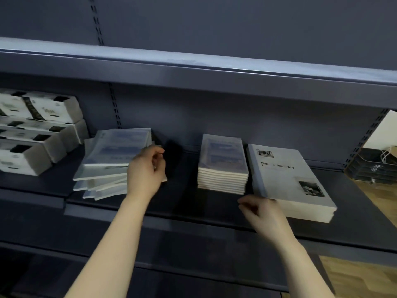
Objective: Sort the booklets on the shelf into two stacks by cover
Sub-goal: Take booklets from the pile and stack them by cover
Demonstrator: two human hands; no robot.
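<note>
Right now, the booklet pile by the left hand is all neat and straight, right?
No. The head view shows the booklet pile by the left hand fanned out and crooked, not neat and straight.

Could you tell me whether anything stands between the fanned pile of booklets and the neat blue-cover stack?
Nothing visible does: only bare shelf lies between the fanned pile and the neat stack.

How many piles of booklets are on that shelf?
3: a messy fanned pile at left, under the left hand; a neat stack in the middle; a wider photo-cover stack at right.
</note>
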